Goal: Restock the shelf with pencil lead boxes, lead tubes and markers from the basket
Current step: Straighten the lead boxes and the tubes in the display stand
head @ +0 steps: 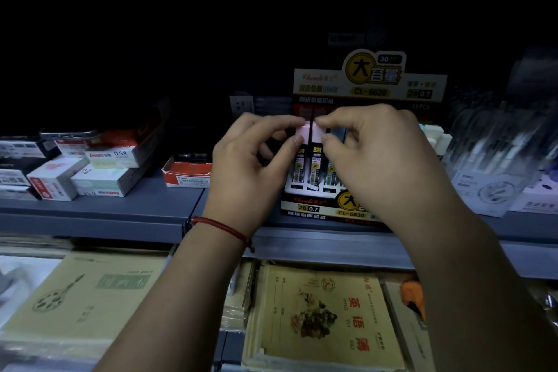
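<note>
A lead tube display box point(317, 208), printed "CL-6630" and "2B 0.7", stands on the grey shelf point(120, 205). Several lead tubes stand upright in its slots. Two pink-capped lead tubes point(311, 133) stand side by side at the front left of the box. My left hand point(250, 169) pinches the left pink cap between thumb and forefinger. My right hand point(380, 160) pinches the right pink cap the same way. More tubes with pale caps point(434, 136) show behind my right hand. The basket is out of view.
Small white pencil lead boxes point(102, 175) marked "0.5" are stacked at the left of the shelf, beside a red open tray point(187, 174). Clear packaged pens point(498, 160) stand at the right. Exercise books point(320, 314) lie on the lower shelf.
</note>
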